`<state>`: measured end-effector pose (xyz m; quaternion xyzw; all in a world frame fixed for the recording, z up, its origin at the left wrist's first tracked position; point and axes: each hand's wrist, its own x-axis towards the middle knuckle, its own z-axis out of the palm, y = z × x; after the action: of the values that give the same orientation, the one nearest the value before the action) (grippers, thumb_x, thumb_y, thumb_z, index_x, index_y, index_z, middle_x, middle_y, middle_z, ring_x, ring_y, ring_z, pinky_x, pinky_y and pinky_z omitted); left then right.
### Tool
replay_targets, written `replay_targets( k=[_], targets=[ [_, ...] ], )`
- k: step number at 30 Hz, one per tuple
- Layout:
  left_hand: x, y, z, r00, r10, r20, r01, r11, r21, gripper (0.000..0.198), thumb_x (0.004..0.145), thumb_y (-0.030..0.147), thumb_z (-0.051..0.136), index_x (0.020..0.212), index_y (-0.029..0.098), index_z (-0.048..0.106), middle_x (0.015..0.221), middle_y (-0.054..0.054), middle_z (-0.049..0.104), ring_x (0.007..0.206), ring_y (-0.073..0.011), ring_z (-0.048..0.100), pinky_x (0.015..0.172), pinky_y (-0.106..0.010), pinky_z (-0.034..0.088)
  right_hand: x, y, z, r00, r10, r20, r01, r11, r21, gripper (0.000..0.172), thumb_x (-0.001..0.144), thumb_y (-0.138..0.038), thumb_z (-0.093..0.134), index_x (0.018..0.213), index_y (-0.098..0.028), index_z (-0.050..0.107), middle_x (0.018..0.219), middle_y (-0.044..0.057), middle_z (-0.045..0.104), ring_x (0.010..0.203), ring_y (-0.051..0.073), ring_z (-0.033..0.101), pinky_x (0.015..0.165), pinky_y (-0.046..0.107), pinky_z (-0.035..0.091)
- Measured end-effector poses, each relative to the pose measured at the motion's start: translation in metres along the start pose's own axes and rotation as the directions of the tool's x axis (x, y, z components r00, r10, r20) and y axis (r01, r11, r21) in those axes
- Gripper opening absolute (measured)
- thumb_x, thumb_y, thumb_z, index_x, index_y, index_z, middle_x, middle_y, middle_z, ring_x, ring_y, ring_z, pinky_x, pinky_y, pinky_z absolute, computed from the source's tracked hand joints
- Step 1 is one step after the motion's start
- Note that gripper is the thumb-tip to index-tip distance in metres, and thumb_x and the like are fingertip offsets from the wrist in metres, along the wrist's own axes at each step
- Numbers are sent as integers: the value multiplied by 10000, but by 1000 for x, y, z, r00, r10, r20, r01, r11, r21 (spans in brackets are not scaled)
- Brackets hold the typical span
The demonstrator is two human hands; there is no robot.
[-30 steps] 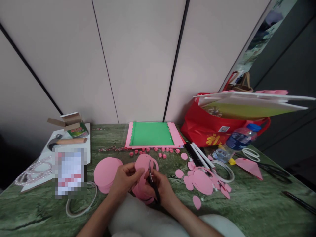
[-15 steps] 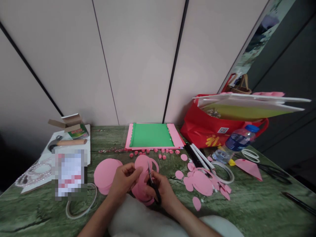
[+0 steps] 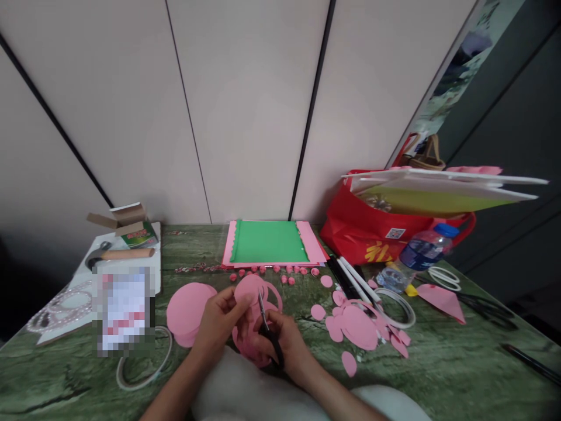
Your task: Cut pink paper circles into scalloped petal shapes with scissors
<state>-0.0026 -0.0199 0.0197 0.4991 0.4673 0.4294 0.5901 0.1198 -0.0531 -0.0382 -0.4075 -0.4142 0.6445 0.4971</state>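
Pink paper (image 3: 250, 289) sits pinched in the left hand's (image 3: 223, 318) grip near the middle of the counter's (image 3: 65, 374) near edge. From my end, I see the right hand's (image 3: 284, 342) grip closed round the scissors (image 3: 276, 348). Over the last half second, blades and paper have both edged slightly leftward, while a curved strip (image 3: 274, 288) still loops at the right. I judge the cut is creeping round, slowly.
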Motion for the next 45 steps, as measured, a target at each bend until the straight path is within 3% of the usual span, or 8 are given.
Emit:
replay_targets(
  k=[4,10,14,22,31,40,45],
  targets=[
    [-1,2,-1,998,16,-52,-12,997,79,317,605,366,720,497,151,514,370,67,488,266,-47,374,284,-167,283,-2,-8,1,999,23,47,-23,1000,-8,362,509,-346,777,670,-197,488,387,-85,500,314,90,414,334,191,311],
    [1,-7,-4,1000,-16,10,15,990,142,301,632,376,697,530,149,527,343,80,438,271,-40,345,278,-150,228,-1,-15,1,987,-157,30,158,987,-28,362,513,-302,784,728,-198,513,569,-48,535,495,102,446,426,193,318],
    [1,-9,-4,1000,-13,12,11,988,156,308,637,397,681,537,154,520,343,82,432,266,-40,331,271,-154,219,3,-7,-2,980,-201,10,201,980,0,372,524,-293,779,767,-204,512,621,-38,533,546,113,452,476,205,336],
    [1,-5,-2,1000,-7,5,6,990,143,296,630,396,688,556,148,544,356,84,419,276,-36,319,285,-155,221,4,-5,-4,987,-163,6,163,985,-55,385,509,-340,787,741,-205,511,540,-65,477,481,98,381,440,201,278],
    [1,-6,-4,1000,-3,7,2,991,136,290,634,390,690,570,148,544,361,77,432,282,-40,323,293,-159,220,3,-9,-2,985,-175,-12,174,982,-68,409,472,-411,793,678,-207,504,516,-59,495,450,99,398,404,202,292],
    [-1,0,-1,1000,5,-14,-3,992,126,307,598,369,717,519,160,506,364,82,437,279,-42,336,292,-163,224,-1,-19,-1,982,-191,5,190,975,-112,341,520,-371,763,663,-202,505,524,-48,510,450,100,403,390,198,297],
    [0,-1,-2,1000,11,-9,-10,993,120,305,594,365,721,520,161,507,369,83,441,273,-39,330,288,-164,214,-2,-21,-1,992,-128,0,127,987,-102,305,525,-309,751,655,-196,499,486,-70,488,419,82,379,385,188,290]
  ],
)
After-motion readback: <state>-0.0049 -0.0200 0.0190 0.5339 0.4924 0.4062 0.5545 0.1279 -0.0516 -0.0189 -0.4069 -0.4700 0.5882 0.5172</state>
